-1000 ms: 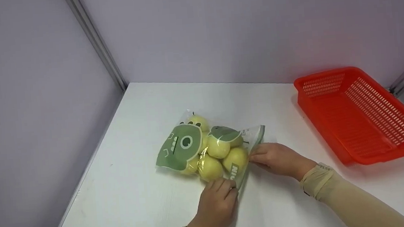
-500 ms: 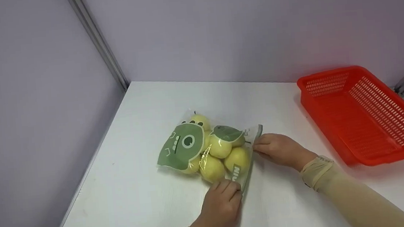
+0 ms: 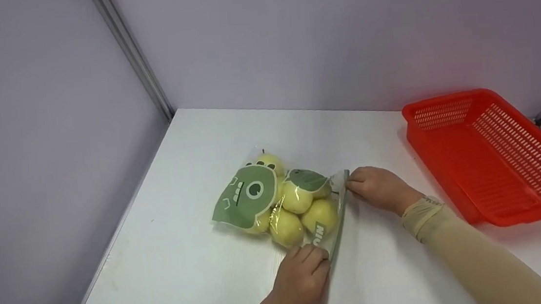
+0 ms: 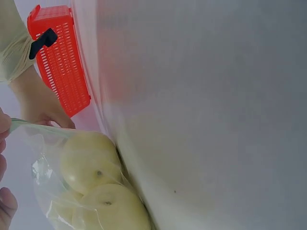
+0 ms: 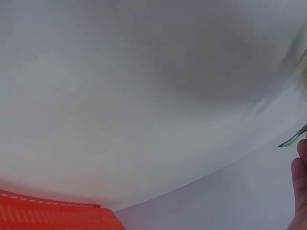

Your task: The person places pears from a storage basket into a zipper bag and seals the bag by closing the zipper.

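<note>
A clear zip bag (image 3: 250, 200) printed with a green one-eyed monster lies on the white table, filled with several yellow-green pears (image 3: 287, 226). At the bag's near right corner, my left hand (image 3: 301, 281) pinches the green-edged opening. My right hand (image 3: 379, 189) pinches the same edge near its far end, thumb and fingers together. Pears (image 4: 91, 163) press against the clear plastic in the left wrist view. Only a few fingertips (image 5: 300, 177) and a bit of green bag edge (image 5: 292, 139) show in the right wrist view.
A red plastic basket (image 3: 473, 178) with slotted sides stands at the table's right, beyond my right forearm. Grey walls (image 3: 290, 42) border the table (image 3: 162, 259) at the back and left.
My right hand has slid along the bag's edge toward its far corner. My left hand stays at the near corner, and the bag has barely shifted.
</note>
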A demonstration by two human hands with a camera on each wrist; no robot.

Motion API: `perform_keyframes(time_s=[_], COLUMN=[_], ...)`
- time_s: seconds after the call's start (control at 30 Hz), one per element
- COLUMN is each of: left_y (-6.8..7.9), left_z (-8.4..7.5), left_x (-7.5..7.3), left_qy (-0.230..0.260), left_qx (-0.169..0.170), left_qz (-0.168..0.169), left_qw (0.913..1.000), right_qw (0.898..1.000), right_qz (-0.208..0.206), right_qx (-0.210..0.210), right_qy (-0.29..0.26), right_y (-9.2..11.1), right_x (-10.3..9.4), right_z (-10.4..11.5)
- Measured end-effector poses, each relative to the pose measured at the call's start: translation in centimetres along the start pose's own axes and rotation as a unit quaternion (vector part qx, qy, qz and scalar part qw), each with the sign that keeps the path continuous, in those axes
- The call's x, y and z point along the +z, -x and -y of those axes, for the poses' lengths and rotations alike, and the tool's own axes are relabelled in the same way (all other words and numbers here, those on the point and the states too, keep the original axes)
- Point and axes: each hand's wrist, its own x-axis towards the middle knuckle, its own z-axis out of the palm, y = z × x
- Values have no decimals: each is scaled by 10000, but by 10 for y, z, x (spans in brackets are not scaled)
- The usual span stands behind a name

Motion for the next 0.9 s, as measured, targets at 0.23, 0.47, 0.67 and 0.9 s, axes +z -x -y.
perform_keyframes(time_s=[0.23, 0.47, 0.67, 0.9], left_y=[1, 3, 1, -3], left_z=[-4, -8, -8, -10], left_x=[0, 1, 3, 8], left_qy=[62, 150, 48, -30], left_qx=[99, 96, 184, 107], left_qz=[-26, -81, -110, -152], left_qw=[9999, 9998, 9998, 9998], right_qw=[9992, 9980, 9977, 9949], right_qz=[242, 369, 335, 518], right_qx=[119, 273, 292, 561], right_qy=[280, 426, 505, 658], right_y=[5, 9, 6, 4], right_x=[-1, 4, 6, 4], right_z=[-12, -18, -19, -18])
